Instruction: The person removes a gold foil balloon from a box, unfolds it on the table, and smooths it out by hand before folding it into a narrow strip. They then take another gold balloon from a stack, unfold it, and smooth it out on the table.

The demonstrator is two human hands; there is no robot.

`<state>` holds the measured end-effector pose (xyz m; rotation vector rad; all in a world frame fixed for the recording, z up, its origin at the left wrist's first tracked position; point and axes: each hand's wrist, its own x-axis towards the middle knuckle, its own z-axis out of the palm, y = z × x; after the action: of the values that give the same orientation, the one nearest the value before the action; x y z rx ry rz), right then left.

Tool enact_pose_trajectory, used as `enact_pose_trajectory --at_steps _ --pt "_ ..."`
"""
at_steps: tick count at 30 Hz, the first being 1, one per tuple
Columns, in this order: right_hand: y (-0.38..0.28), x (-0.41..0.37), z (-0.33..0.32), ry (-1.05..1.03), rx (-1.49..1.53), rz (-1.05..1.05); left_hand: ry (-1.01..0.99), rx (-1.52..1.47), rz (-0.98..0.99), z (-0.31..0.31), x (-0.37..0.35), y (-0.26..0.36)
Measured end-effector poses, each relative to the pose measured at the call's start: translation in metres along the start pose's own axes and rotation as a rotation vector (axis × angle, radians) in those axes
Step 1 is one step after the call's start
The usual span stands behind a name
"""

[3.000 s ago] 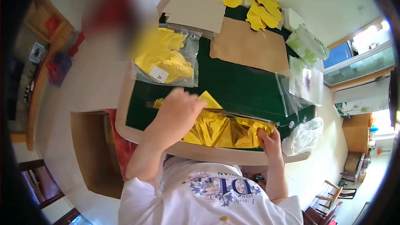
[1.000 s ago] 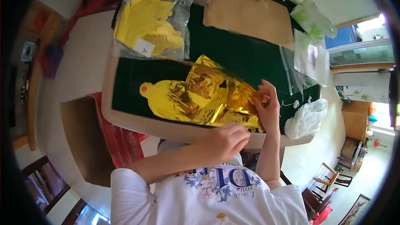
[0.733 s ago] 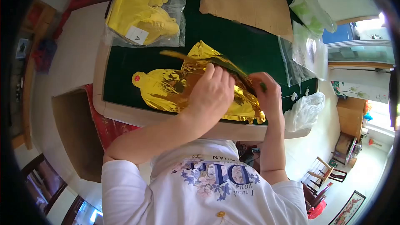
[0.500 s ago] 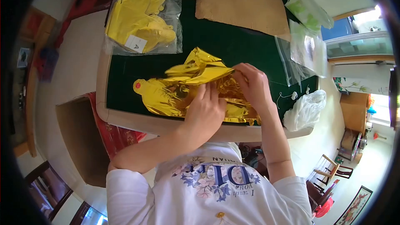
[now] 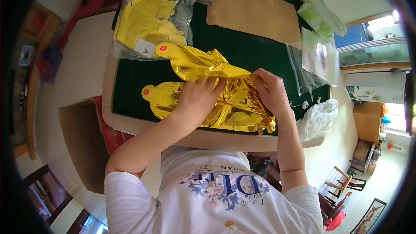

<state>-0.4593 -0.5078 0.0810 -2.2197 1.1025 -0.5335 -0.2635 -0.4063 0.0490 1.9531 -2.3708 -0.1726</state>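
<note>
bright | daylight, right-hand window [image 5: 399, 120] | glints on gold foil [image 5: 236, 97] | fisheye bend, black corners

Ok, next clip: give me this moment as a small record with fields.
Left hand: at the gold foil, fingers partly hidden, grip unclear
Right hand: pinching the gold foil near its right end
Foil detail: two rounded ends at left, one above the other, each with a red spot
Surface: table with green top and pale rim
Far left of table: clear bag of yellow pieces, label "A"
Far middle: brown cardboard sheet
Near right: crumpled whitish plastic
</note>
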Motion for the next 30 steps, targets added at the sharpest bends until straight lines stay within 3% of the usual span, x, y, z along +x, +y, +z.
enact_pose_trajectory --at_steps 4,7,8,11,17,20,23,25,27,29,30 --pt "0.001 0.003 -0.004 0.017 -0.018 0.088 0.356 0.195 0.180 0.000 -0.010 -0.019" --pt "0.002 0.013 -0.005 0.000 -0.072 0.120 0.048 0.148 0.193 -0.005 -0.006 -0.033" --pt "0.007 0.017 -0.003 0.003 -0.099 0.141 0.094 0.055 0.221 -0.007 -0.010 -0.033" --pt "0.035 0.024 0.001 0.047 -0.146 0.217 -0.100 -0.058 0.274 -0.022 -0.053 -0.018" --pt "0.074 0.029 0.007 0.089 -0.149 0.319 -0.150 -0.109 0.208 -0.010 -0.082 -0.012" --pt "0.086 0.027 0.008 0.082 -0.140 0.286 -0.167 -0.349 0.175 -0.032 -0.064 -0.007" --pt "0.083 0.029 0.008 0.073 -0.095 0.289 0.059 -0.493 0.271 -0.014 -0.028 0.009" --pt "0.070 0.031 0.011 0.139 -0.050 0.277 0.116 -0.346 0.406 0.012 0.002 0.021" --pt "0.057 0.035 0.013 0.158 -0.025 0.016 -0.001 -0.326 0.351 0.005 0.025 0.031" --pt "0.071 0.039 0.016 0.065 0.125 -0.118 -0.127 -0.308 0.298 -0.002 0.044 0.040" --pt "0.060 0.042 0.010 0.033 0.025 0.087 -0.194 -0.298 0.274 -0.004 0.052 0.043"
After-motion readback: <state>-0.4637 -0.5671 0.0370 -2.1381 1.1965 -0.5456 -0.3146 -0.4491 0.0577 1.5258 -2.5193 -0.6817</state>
